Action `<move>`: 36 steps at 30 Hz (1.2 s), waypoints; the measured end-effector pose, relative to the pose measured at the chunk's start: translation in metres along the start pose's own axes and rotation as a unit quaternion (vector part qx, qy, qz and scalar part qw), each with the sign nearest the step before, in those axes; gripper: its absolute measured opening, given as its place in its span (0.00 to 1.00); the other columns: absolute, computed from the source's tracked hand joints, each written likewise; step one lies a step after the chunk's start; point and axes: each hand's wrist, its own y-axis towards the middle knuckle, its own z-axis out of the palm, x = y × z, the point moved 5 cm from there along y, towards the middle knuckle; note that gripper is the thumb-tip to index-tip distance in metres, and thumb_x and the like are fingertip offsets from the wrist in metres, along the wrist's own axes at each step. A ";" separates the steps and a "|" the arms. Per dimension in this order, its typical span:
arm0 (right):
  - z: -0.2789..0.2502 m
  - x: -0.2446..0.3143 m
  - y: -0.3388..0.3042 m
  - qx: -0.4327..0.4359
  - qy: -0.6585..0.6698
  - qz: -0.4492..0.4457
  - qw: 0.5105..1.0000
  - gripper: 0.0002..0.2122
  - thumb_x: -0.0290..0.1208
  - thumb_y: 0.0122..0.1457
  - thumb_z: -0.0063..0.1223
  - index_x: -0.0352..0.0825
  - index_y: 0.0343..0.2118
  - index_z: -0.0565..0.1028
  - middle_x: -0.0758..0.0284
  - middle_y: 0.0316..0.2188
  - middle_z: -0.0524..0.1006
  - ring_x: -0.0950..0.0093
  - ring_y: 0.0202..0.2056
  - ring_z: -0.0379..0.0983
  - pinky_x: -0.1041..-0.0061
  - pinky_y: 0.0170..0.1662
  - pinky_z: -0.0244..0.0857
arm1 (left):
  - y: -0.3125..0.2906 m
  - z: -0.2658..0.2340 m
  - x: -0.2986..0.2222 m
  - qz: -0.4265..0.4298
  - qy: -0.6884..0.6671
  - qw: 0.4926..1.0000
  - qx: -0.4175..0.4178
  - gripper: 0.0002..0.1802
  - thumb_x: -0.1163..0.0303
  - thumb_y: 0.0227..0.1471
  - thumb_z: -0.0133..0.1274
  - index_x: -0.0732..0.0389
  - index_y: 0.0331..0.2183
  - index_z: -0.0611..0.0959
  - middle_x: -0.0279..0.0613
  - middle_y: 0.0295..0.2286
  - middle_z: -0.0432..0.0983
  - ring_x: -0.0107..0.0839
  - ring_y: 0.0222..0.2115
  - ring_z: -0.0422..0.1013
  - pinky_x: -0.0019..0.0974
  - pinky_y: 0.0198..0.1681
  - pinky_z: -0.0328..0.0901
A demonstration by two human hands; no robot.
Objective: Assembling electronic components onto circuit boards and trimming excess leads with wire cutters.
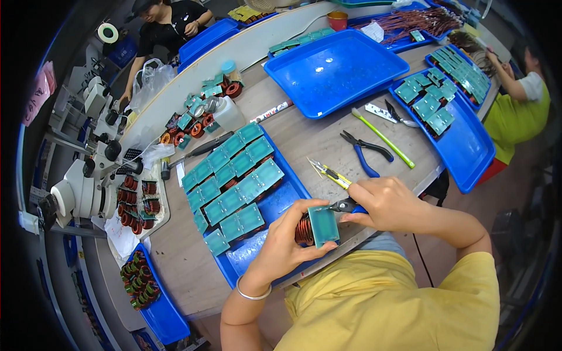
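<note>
My left hand (278, 245) is closed round a copper-wound coil (304, 231) with a green circuit board (324, 226) on one face, held near the table's front edge. My right hand (386, 202) grips wire cutters (348, 206) with dark jaws and blue on the handles. Their jaws touch or nearly touch the board's upper right corner; the exact contact is hidden. A slim yellow-and-black tool (332, 174) points away from the right fingers; whether it is held or lies on the table, I cannot tell.
A blue tray (257, 257) with rows of green-boarded coils is at my left. Blue-handled pliers (367, 153), a green stick (383, 138) and a large blue tray (336, 70) lie beyond. Loose coils surround a white bottle (229, 114). Two co-workers sit at the far left and right.
</note>
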 end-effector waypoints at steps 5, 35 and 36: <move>-0.008 0.003 0.001 -0.052 0.048 -0.025 0.997 0.19 0.45 0.46 0.57 0.32 0.27 0.66 0.62 0.21 0.68 0.63 0.25 0.68 0.69 0.27 0.61 | 0.001 0.001 -0.008 0.093 0.036 0.995 -0.004 0.31 0.71 0.34 0.65 0.63 0.43 0.72 0.43 0.36 0.71 0.33 0.34 0.70 0.30 0.36 0.65; 0.008 -0.002 0.019 -0.021 0.011 -0.045 0.999 0.18 0.43 0.49 0.54 0.31 0.26 0.64 0.60 0.17 0.69 0.60 0.21 0.70 0.66 0.23 0.62 | 0.005 -0.002 0.005 -0.025 0.009 1.000 0.006 0.31 0.72 0.37 0.64 0.62 0.45 0.69 0.38 0.31 0.71 0.23 0.29 0.67 0.27 0.33 0.64; 0.010 -0.003 0.020 -0.017 0.011 -0.048 0.999 0.18 0.43 0.49 0.54 0.31 0.26 0.64 0.60 0.17 0.69 0.60 0.21 0.70 0.66 0.23 0.62 | 0.005 -0.002 0.005 -0.039 0.009 0.999 0.004 0.31 0.75 0.36 0.63 0.63 0.44 0.69 0.37 0.31 0.72 0.22 0.30 0.67 0.26 0.35 0.64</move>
